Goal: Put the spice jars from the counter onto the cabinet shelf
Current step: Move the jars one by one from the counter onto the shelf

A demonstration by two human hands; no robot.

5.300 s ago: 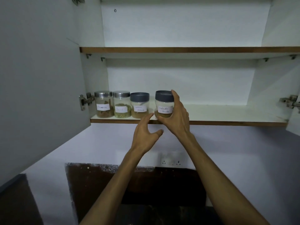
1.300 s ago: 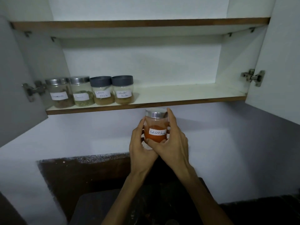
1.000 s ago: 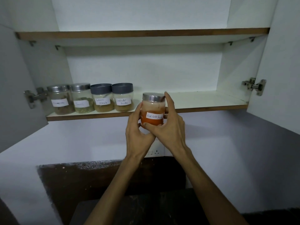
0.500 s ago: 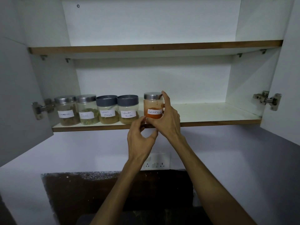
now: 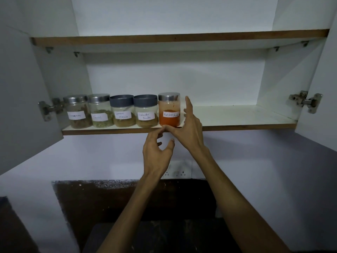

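On lower shelf (image 5: 228,114): five jars in row from left wall; chili jar (image 5: 169,109) last, upright, beside coriander jar (image 5: 145,111). Right hand (image 5: 187,128) fingers spread wide beside chili jar, contact unclear. Left hand (image 5: 156,152) below shelf, loosely curled, empty. Counter out of view; remaining jars unknown.

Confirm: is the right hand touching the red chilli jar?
Cannot tell. Head view: the right hand has its thumb at the red chilli jar base, fingers beside it; no plain gap or contact.

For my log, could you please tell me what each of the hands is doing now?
Left hand: open, holding nothing.
Right hand: open, fingers beside the red chilli jar.
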